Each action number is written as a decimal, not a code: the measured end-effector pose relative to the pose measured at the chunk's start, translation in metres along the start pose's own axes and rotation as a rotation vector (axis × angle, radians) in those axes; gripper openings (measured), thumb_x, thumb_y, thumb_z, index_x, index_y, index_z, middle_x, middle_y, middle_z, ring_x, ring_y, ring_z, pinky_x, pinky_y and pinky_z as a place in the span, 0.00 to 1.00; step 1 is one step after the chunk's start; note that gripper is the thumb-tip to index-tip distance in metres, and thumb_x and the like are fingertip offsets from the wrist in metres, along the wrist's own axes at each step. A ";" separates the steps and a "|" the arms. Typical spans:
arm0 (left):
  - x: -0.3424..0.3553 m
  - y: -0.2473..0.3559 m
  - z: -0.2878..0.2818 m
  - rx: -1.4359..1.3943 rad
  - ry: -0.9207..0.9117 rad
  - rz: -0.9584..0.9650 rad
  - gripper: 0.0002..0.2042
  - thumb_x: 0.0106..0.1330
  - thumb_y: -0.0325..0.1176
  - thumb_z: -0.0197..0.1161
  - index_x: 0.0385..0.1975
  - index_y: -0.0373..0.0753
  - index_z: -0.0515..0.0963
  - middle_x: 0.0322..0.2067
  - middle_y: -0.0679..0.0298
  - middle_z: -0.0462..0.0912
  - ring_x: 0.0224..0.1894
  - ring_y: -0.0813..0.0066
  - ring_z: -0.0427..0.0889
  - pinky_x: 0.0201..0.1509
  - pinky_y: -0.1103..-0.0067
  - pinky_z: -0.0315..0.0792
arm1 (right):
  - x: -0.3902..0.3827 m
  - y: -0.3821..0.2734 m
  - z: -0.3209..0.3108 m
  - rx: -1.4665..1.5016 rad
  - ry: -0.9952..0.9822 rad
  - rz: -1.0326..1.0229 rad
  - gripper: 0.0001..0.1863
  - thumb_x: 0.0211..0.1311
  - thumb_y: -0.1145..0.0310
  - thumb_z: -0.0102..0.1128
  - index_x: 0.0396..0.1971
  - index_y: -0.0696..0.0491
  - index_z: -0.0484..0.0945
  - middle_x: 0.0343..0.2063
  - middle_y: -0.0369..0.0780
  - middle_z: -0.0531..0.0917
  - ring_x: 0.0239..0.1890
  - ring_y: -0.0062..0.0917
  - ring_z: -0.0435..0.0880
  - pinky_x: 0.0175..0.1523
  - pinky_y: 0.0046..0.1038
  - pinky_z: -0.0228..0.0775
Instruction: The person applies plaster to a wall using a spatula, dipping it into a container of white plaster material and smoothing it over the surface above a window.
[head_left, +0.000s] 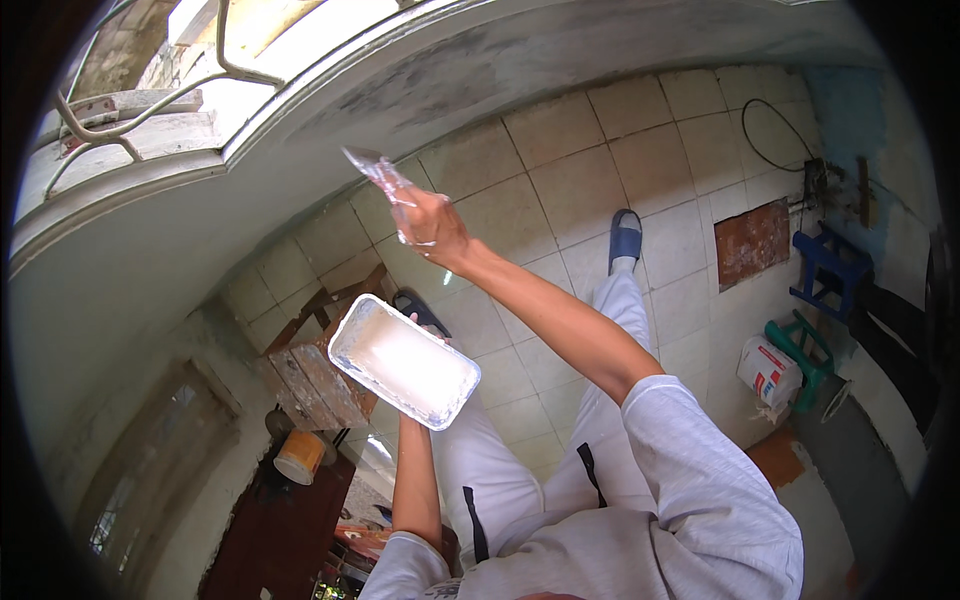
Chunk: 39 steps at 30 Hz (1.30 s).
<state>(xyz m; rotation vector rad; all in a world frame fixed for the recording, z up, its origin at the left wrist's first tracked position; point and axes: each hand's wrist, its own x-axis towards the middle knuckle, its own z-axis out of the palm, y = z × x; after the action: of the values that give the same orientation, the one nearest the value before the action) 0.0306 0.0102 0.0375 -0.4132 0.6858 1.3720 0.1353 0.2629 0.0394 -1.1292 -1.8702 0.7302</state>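
My right hand, smeared with white paste, is closed round the handle of a putty knife. The knife's blade points up and left toward the grey wall; I cannot tell whether it touches it. Lower down, my left hand holds up a white rectangular tub from beneath, and only some fingertips show past its far edge. Smooth white paste covers the inside of the tub, which is tilted toward me.
A window with a metal grille is at the upper left. Beside the tub stands a wooden bench, with an orange-and-white bucket below it. Blue and green plastic stools and a white bag are on the right.
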 end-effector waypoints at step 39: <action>0.066 -0.110 0.058 0.046 -0.075 -0.078 0.33 0.71 0.53 0.53 0.68 0.37 0.59 0.48 0.54 0.80 0.47 0.53 0.81 0.64 0.61 0.68 | 0.135 0.133 -0.221 -0.179 0.807 0.250 0.06 0.64 0.76 0.53 0.28 0.63 0.74 0.19 0.53 0.79 0.25 0.49 0.82 0.30 0.42 0.71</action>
<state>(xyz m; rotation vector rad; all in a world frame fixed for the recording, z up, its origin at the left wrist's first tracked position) 0.1534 0.0774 0.0235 -0.3466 0.6329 1.2894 0.3467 0.4564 0.0914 -1.5041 -1.1320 0.1698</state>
